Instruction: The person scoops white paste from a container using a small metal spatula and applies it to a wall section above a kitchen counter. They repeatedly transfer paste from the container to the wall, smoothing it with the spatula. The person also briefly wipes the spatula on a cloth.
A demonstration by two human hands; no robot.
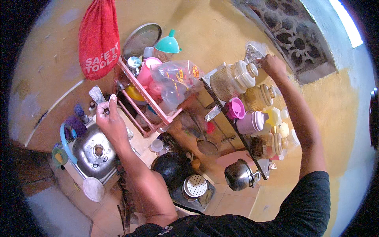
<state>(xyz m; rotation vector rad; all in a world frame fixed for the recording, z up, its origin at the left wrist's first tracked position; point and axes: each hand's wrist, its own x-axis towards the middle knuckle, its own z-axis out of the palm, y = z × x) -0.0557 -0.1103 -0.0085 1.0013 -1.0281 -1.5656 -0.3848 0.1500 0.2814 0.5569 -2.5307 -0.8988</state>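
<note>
My right hand [273,66] is raised at the upper right, beyond the jar shelf. Its fingers are closed at the edge of a crinkled, clear silvery plastic packet [255,53] against the wall. A ribbed glass jar with a cream lid [231,82] stands just below that packet. Over the counter beside the sink, my left hand [107,118] is curled with its fingers drawn together. Something pale shows at its fingertips, too small to name. Behind that hand stands a whitish crumpled packet [96,94].
Left of my forearm is a steel sink [90,152]. A pink rack [140,94] holds plastic ware and a clear bag [175,81]. Jars and a purple cup [235,108] line the shelf, where a steel pot [238,175] hangs. A black wok [171,168] lies below.
</note>
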